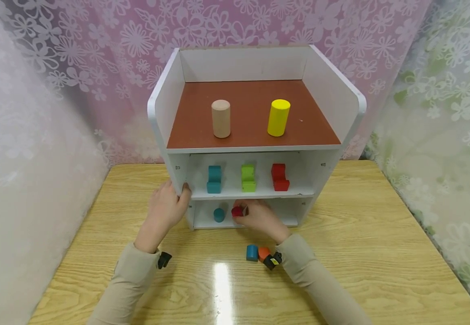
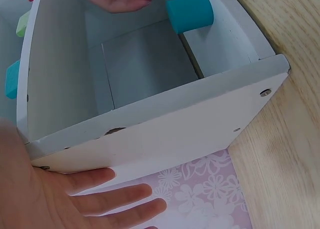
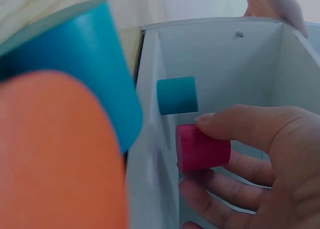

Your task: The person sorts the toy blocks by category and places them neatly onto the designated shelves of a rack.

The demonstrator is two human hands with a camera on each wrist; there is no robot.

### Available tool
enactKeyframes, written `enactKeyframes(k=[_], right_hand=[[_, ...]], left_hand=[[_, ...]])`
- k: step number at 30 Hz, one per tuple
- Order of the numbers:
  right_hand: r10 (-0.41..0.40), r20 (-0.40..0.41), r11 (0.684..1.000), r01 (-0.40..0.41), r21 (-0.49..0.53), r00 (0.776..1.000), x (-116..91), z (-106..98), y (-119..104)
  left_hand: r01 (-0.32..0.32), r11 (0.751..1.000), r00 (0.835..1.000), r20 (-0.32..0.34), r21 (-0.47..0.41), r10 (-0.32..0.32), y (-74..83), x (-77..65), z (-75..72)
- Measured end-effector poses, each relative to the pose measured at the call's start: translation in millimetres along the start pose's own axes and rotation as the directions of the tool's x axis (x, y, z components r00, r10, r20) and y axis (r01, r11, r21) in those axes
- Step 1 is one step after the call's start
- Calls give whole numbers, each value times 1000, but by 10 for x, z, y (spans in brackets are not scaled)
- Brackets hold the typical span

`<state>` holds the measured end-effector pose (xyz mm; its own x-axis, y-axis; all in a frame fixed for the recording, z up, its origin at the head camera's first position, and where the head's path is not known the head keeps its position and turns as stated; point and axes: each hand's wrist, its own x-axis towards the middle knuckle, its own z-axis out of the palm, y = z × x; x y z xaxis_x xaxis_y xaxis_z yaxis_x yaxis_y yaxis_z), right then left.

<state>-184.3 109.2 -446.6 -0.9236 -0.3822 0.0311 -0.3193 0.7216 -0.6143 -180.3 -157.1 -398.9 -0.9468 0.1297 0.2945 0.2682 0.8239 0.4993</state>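
A small white shelf unit [image 1: 255,149] stands on the wooden table. In its bottom compartment my right hand [image 1: 261,219] holds a red cylinder block [image 3: 202,148] between thumb and fingers. Beside it, a teal cylinder block [image 1: 218,215] stands on the bottom shelf near the front edge. My left hand [image 1: 166,205] rests against the unit's left side panel [image 2: 165,134], its fingers [image 2: 125,194] stretched along the outside and its thumb at the front edge.
The middle shelf bears a teal [image 1: 214,179], a green [image 1: 248,178] and a red notched block [image 1: 279,177]. On the brown top stand a plain wood cylinder [image 1: 221,119] and a yellow cylinder [image 1: 278,118]. A blue block [image 1: 252,253] and an orange block [image 1: 264,253] sit on the table in front.
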Motion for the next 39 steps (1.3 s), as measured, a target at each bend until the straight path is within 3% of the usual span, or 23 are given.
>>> enactKeyframes(k=[24,32,39], right_hand=[[12,-8,1000,-12,0,1000,52,90,87],[35,19,999,-35,9,999,-58,-81,6],[-45,51,998,48,-40,998,-180,-211,-23]], left_hand=[[-5,1000,1000,-10,-9,5,15,4,0],[-6,1000,1000,2,-8,6,26,-2,-6],[-7,1000,1000,-4,-8,7,25,1,-3]])
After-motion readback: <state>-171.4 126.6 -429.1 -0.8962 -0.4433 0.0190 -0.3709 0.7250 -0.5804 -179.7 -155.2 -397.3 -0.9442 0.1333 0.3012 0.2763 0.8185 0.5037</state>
